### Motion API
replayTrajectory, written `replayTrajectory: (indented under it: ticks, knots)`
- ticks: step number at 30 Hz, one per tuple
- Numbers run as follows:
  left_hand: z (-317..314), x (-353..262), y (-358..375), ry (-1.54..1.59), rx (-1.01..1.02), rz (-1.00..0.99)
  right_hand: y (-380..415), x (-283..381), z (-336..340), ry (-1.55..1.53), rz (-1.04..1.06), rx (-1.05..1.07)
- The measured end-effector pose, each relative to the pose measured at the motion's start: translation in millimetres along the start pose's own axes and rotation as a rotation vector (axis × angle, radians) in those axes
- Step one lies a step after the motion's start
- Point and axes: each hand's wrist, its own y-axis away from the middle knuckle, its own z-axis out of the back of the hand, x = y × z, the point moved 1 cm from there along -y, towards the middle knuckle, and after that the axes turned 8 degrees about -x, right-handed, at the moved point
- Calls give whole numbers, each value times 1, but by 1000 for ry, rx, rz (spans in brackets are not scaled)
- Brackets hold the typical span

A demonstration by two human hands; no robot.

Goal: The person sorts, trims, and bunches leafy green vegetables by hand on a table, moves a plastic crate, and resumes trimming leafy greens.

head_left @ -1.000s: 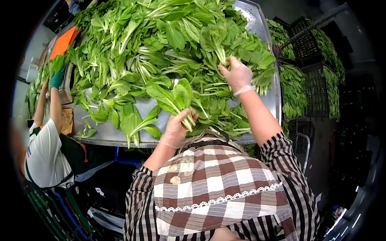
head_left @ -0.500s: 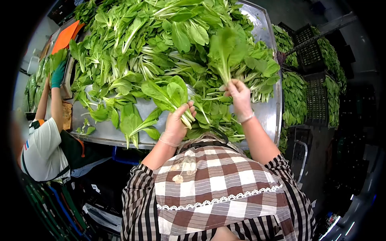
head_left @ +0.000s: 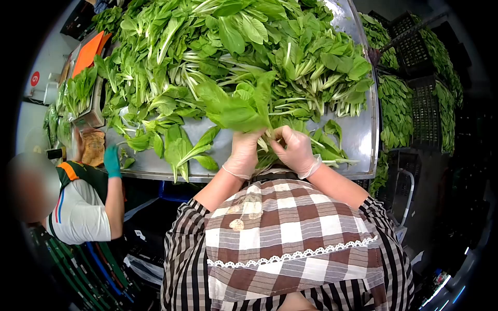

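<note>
Both my hands wear thin clear gloves and meet near the front edge of the metal table (head_left: pixel 363 147). Closed around the stems of a bunch of leafy greens (head_left: pixel 236 111) is my left hand (head_left: pixel 244 151); the leaves fan up and away, slightly blurred. My right hand (head_left: pixel 294 150) pinches at the pale stem ends on the bunch's right side. Beyond my hands spreads a large pile of leafy greens (head_left: pixel 311 57). A few loose leaves (head_left: pixel 179 150) lie left of my left hand.
Crates packed with greens (head_left: pixel 397 114) stand right of the table. At the left, a co-worker's teal-gloved hand (head_left: pixel 112 161) is near the table edge, beside a weighing scale (head_left: pixel 92 118) bearing greens. An orange sheet (head_left: pixel 88 52) stands behind it.
My right hand has come left and down with its greens to join the bunch in my left hand. The co-worker's gloved hand has left the greens at the scale and drawn back.
</note>
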Motion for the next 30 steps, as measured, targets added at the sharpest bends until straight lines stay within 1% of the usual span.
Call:
replayTrajectory:
  ticks: [1,2,3,6,9,10,12,15,18,21,23,25,29,30]
  knots:
    - [3,2,-1,-17,-4,-42,2,1,0,-63,-31,-6]
    - [9,1,-4,-72,-12,90,4,2,-1,-126,-61,-12]
    - [8,3,-1,-30,-14,76,7,4,1,-189,-86,-20]
    - [4,-2,5,94,-6,47,11,4,2,-505,-495,115]
    - [13,1,4,163,34,132,18,-8,-6,-933,-831,127]
    - [13,-1,6,169,72,178,17,-12,-7,-1013,-846,148]
    - [15,-7,10,182,147,270,14,-17,-9,-1001,-840,183]
    - [29,6,3,155,136,288,14,-14,-7,-938,-853,179]
    - [12,-13,15,257,378,298,18,-21,-11,-854,-816,149]
    - [12,-4,14,244,274,243,23,-23,-16,-757,-755,109]
    - [11,-4,15,204,196,261,24,-23,-17,-712,-720,101]
    - [19,2,12,178,115,282,24,-16,-13,-763,-788,72]
    - [19,8,10,128,124,226,19,-16,-8,-808,-846,23]
    - [18,9,11,125,127,208,18,-19,-7,-827,-825,27]
